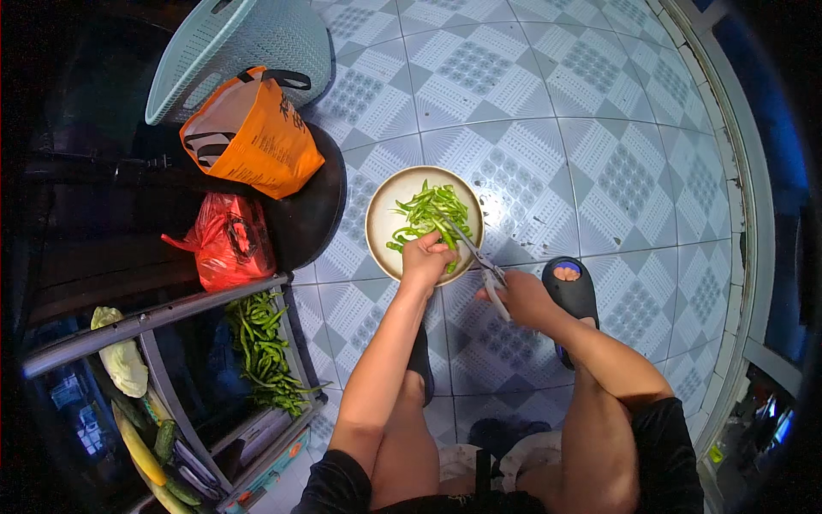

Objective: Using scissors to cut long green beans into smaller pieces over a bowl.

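Observation:
A round cream plate (383, 209) with a brown rim rests on the tiled floor between my feet. Slit and cut green chili peppers (431, 207) are heaped on it. Over the plate's near side, my left hand (424, 262) has its fingers closed around a green pepper (451, 244), mostly hidden by the hand. My right hand (530, 301) grips a pair of metal scissors (488, 265) by the handles, just outside the plate's right edge. The blades point up and left over the plate, their tips among the pepper pieces.
At left, a rack (192, 315) carries whole green peppers (263, 350), a cabbage (125, 366) and squash-like vegetables (141, 450). Beyond it are a red plastic bag (221, 260), an orange bag (276, 151) and a pale blue basket (295, 38). A metal door frame (748, 212) runs along the right.

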The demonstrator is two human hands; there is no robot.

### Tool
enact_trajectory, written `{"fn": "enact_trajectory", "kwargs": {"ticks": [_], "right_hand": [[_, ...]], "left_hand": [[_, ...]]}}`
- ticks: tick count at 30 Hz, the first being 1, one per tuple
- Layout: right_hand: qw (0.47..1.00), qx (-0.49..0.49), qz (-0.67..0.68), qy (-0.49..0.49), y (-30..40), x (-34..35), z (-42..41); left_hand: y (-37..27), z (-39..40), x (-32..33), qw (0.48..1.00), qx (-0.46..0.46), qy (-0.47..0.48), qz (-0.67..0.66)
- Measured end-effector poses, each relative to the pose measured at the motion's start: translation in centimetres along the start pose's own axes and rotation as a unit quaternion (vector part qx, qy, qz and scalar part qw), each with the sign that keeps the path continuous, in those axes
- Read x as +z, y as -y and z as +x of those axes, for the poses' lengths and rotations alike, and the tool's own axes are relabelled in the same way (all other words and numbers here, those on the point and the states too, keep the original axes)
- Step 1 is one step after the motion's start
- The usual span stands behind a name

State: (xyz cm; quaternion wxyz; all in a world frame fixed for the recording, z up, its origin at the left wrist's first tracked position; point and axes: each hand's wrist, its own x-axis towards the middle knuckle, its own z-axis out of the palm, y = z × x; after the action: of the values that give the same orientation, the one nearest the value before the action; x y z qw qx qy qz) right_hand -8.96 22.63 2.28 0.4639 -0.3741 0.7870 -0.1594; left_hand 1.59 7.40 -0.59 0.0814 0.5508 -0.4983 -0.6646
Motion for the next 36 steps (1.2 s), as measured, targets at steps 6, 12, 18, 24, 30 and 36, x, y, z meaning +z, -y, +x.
{"fn": "enact_trajectory", "kwargs": {"ticks": [6,12,18,24,30,36], "right_hand": [[0.999,0.019,-0.002,0.032,-0.7,0.5,-0.6],[0.997,0.026,-0.019,0.066,0.9,-0.6,-0.7],[0.998,-0.001,-0.029,0.046,0.7,0.1,-0.4],[0.999,-0.024,-0.037,0.017,0.8,0.0,-0.6],[0.999,-0.018,-0.05,0.009,0.1,-0.3,-0.1],[0.998,0.052,-0.005,0.024,-0.2,-0.3,-0.4]], "left_hand": [[-0.6,0.1,-0.4,0.999,0.019,0.033,-0.031],[0.4,0.6,-0.8,0.996,0.046,0.066,-0.025],[-0.4,0.2,-0.1,0.997,0.051,0.036,-0.053],[-1.1,-0.1,-0.6,0.994,0.023,0.085,-0.069],[-0.6,0.1,-0.3,0.995,0.031,0.085,-0.053],[-0.7,0.7,-0.6,0.993,0.036,0.055,-0.102]]}}
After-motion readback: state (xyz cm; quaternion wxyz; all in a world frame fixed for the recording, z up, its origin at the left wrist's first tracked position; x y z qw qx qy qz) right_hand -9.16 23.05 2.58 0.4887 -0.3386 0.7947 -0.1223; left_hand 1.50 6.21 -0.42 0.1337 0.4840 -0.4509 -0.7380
